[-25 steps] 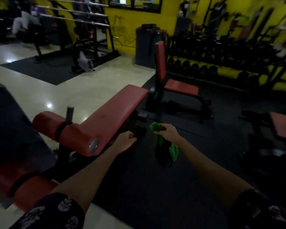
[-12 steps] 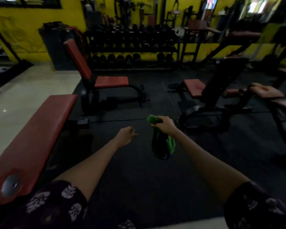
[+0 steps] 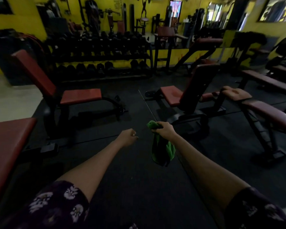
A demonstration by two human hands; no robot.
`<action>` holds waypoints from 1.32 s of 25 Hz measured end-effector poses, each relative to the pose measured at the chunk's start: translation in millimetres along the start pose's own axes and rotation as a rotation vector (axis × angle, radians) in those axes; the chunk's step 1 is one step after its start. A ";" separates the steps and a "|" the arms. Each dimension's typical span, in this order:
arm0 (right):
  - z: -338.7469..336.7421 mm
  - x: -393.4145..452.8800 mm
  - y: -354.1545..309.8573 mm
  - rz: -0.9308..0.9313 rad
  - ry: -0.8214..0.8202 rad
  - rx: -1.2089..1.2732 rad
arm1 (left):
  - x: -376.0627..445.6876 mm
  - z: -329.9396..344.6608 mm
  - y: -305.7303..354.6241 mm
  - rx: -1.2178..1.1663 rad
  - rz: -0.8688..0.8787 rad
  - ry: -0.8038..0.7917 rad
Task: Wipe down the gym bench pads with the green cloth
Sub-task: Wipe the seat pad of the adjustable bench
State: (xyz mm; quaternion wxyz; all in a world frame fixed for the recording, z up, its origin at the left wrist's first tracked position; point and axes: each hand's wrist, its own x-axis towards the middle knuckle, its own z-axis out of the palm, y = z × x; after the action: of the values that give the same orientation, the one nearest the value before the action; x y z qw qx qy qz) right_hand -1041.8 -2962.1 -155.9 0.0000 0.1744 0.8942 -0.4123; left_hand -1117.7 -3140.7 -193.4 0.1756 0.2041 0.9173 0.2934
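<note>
Green cloth [image 3: 162, 148]: bunched at its top in the right hand [image 3: 166, 131], grip curled round it, the rest hanging free above the black rubber floor [image 3: 135, 182]. Touching no pad. Carried loose, probably for moving between benches, not folded flat for wiping.

Left hand [image 3: 128, 137]: held out beside the right, apart from the cloth, grip loosely curled and holding nothing. Likely kept free to steady a pad or frame.

Upright bench [image 3: 59, 95]: red back pad and seat pad, ahead and to the left, well apart from both hands.

Adjustable bench [image 3: 180, 96]: red seat, dark back, ahead and to the right.

Flat red bench pad [image 3: 8, 146]: at the left edge, nearest the left arm.

Further red pad [image 3: 271, 116]: at the right edge on a dark frame.

Dumbbell rack [image 3: 97, 55]: against the yellow wall.

Status, as judged: no pad under the cloth; next wipe calls for stepping up to a bench and pressing the cloth flat.
</note>
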 end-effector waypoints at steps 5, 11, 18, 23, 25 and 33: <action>-33.5 121.1 -23.5 0.028 0.051 0.011 | 126.1 -54.2 14.4 -0.014 0.040 -0.023; -56.6 250.3 -28.9 0.077 0.100 0.067 | 262.3 -83.5 33.5 -0.028 0.070 -0.067; -95.2 441.9 -19.7 0.052 0.132 0.053 | 460.7 -118.7 58.5 -0.079 0.098 -0.037; -137.2 586.9 -37.6 0.014 0.124 0.009 | 593.5 -152.9 77.2 -0.041 0.071 -0.046; -147.8 639.6 -41.7 0.014 0.126 0.001 | 640.5 -162.1 80.5 -0.048 0.057 -0.049; -161.4 850.0 -46.4 0.054 0.157 0.035 | 855.4 -201.0 66.5 -0.030 0.100 -0.091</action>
State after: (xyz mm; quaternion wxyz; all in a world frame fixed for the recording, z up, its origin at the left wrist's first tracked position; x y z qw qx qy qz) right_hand -1831.4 -2605.8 -137.4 -0.0622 0.2302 0.8791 -0.4127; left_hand -1919.9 -2776.6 -172.0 0.2052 0.2602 0.8925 0.3060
